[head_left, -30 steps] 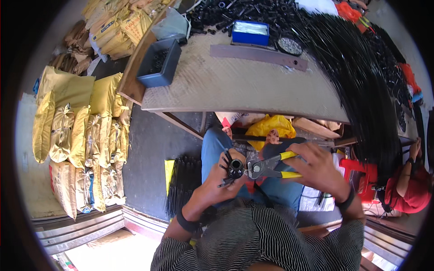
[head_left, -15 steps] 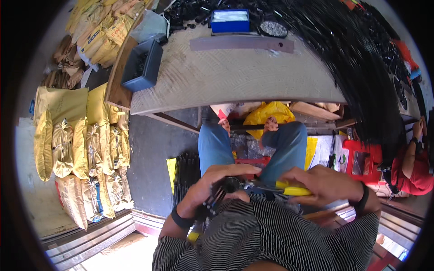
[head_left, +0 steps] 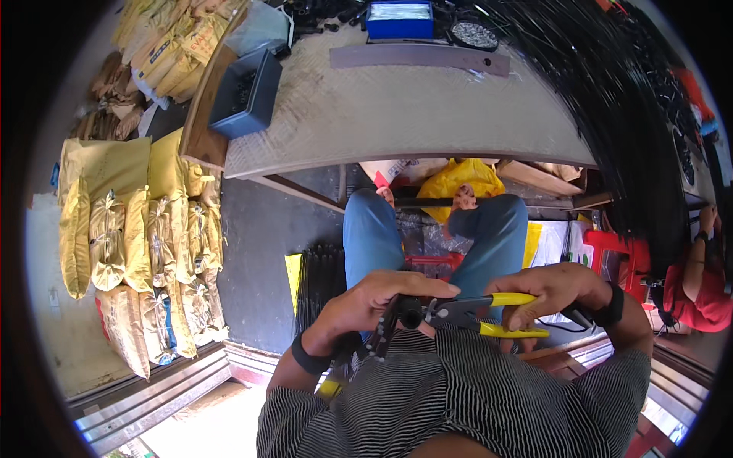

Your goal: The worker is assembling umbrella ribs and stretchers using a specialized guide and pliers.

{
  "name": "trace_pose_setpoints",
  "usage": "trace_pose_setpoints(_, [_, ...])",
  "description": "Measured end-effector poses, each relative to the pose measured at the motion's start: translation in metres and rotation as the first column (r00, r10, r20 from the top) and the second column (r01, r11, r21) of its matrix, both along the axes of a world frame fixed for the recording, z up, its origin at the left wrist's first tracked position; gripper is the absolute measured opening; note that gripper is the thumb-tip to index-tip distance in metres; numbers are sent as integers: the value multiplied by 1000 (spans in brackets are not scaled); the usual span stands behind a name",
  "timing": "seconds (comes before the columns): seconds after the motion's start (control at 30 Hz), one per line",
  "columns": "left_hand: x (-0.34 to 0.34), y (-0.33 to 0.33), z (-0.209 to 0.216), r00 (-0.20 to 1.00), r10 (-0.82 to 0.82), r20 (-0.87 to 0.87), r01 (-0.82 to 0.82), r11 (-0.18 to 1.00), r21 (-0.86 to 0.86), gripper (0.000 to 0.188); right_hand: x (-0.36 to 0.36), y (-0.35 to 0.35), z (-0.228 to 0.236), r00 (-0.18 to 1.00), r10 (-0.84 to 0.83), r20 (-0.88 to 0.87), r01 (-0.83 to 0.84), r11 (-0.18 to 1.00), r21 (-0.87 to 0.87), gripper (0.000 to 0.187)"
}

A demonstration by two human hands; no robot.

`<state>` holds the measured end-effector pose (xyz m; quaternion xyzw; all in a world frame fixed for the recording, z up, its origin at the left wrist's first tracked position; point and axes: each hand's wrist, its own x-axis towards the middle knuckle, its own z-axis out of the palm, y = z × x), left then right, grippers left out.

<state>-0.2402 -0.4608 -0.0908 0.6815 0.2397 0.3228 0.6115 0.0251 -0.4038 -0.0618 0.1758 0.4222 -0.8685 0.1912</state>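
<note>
My left hand [head_left: 366,299], its thumb lying along the top, is closed around a black part with a round end [head_left: 411,311] and several thin dark rods [head_left: 379,336] hanging from it. This bundle is held in front of my chest. My right hand [head_left: 561,291] grips yellow-handled pliers [head_left: 461,311], with the two handles spread apart. The pliers' metal head points left and meets the side of the black part near my left thumb. Whether the jaws bite on anything is too small to tell.
Ahead stands a worktable [head_left: 397,114] with a grey bin [head_left: 246,95], a blue box [head_left: 399,21] and a dish of small metal pieces [head_left: 474,35]. Long black rods [head_left: 618,130] drape over its right side. Yellow sacks [head_left: 107,237] are stacked left. A person in red [head_left: 696,294] sits at right.
My right hand has moved slightly right, and the pliers' handles have spread apart. The view has shifted a little, with the table sitting higher in it.
</note>
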Motion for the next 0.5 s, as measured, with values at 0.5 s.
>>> trace_pose_setpoints(0.5, [10,-13,-11,841,539,-37,-528,834,159,50,-21,-10,-6,986,-51,-160,121,-449,885,47])
